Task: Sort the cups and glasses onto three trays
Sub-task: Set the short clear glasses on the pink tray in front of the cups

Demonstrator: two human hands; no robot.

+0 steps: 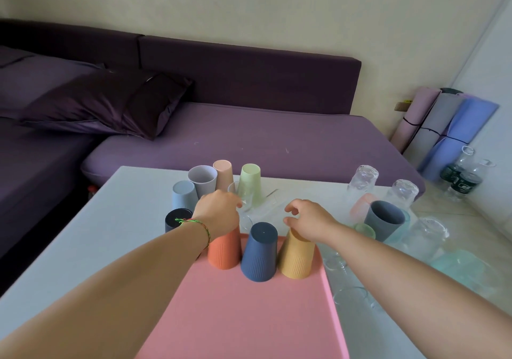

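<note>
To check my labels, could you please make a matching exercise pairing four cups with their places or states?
Things: 1 orange cup; 2 navy cup; 3 yellow cup; 4 lilac cup.
Places: A middle of the row on the tray; B off the tray, mouth up; C right end of the row; D left end of the row.
Pairs: 1-D, 2-A, 3-C, 4-B.

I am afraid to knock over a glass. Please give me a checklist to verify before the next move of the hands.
1. Pink tray has free room: ok.
2. Orange cup, navy cup, yellow cup upside down on it: ok.
3. Left hand has a grip on the clear glass: cannot tell.
4. Right hand holds nothing: ok.
5. Its wrist is clear of the yellow cup: cannot tell.
</note>
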